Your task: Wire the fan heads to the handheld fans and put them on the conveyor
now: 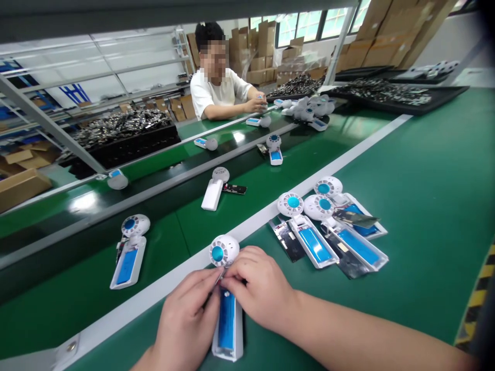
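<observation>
on the green bench mat, left hand (185,322) and right hand (261,291) both pinch the neck of an open white handheld fan with blue battery (227,314). a slipped pinch could tear whatever fine part sits hidden under the fingertips.

White fan (226,288) w/ blue battery (226,319), green table (425,175).

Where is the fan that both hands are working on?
In the head view, bottom centre: the open fan lies on the green table between the left hand and right hand, beside the white strip.
</observation>
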`<state>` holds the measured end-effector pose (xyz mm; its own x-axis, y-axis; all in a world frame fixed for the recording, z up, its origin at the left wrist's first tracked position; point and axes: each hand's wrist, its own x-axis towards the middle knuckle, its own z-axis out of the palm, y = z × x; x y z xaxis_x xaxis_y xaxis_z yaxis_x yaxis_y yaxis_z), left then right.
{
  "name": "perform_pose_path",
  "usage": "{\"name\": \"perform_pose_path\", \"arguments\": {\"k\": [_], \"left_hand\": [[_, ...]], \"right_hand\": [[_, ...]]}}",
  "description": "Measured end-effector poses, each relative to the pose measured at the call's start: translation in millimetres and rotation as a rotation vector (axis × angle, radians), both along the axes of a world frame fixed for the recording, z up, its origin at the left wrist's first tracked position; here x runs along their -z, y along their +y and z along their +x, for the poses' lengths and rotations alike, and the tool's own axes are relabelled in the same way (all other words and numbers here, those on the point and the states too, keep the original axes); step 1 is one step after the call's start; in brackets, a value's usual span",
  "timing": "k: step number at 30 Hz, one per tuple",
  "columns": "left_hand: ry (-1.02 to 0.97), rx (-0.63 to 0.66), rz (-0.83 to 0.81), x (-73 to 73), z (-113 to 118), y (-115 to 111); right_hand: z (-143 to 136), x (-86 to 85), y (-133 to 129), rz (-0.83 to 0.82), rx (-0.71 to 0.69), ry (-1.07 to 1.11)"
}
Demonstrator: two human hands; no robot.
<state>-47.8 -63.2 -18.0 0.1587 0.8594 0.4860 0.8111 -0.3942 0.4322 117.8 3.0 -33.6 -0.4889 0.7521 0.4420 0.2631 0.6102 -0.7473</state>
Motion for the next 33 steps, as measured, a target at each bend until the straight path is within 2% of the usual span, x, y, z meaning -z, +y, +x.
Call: {"name": "perform_pose_path", "arguments": {"k": [7, 10, 12, 15, 17, 19, 20, 22, 25, 27, 30, 33], "left_hand": [[0.001, 0.065, 0.04, -0.4, 2.6, -1.3], [-0.088, 0.041, -0.038, -0.1, 1.5, -1.3], [-0.184, -0.092, -0.172, -5.8, -10.7, 5.3], [-0.237, -0.463, -0.339, -29.8, -50.1, 30.9], [-0.144, -0.716, -0.324, -52.5, -78.7, 57.0], [0.039, -0.81, -0.248, -70.6, -95.1, 86.0], [0.112, -0.797, -0.229, -75.0, -96.7, 100.4], [0.171, -0.711, -0.26, -72.3, -88.6, 127.3], [0.1, -0.623, -0.382, -51.9, -66.2, 158.8], [0.02, -0.597, -0.451, -41.4, -56.0, 169.2], [-0.137, -0.54, -0.519, -37.5, -48.9, 161.3], [-0.301, -0.451, -0.595, -34.9, -38.4, 127.0]], "right_hand": [[-1.3, 6.5, 1.8, 0.028, -0.029, 0.031], [-4.1, 4.3, 2.0, 0.021, -0.005, 0.055], [-5.6, 1.3, 2.5, -0.002, 0.05, 0.081], [-5.3, -2.5, 4.1, -0.056, 0.112, 0.115], [-4.3, -2.9, 5.5, -0.086, 0.123, 0.118], [-3.8, -1.6, 6.8, -0.089, 0.123, 0.119], [-3.9, -0.6, 7.1, -0.084, 0.119, 0.118], [-4.3, 1.2, 7.2, -0.07, 0.111, 0.11], [-3.6, 2.4, 7.2, -0.051, 0.133, 0.1], [-1.9, 1.8, 8.6, -0.043, 0.165, 0.108], [1.0, 0.2, 15.2, -0.104, 0.245, 0.136], [3.0, 0.0, 26.6, -0.252, 0.341, 0.152]]}}
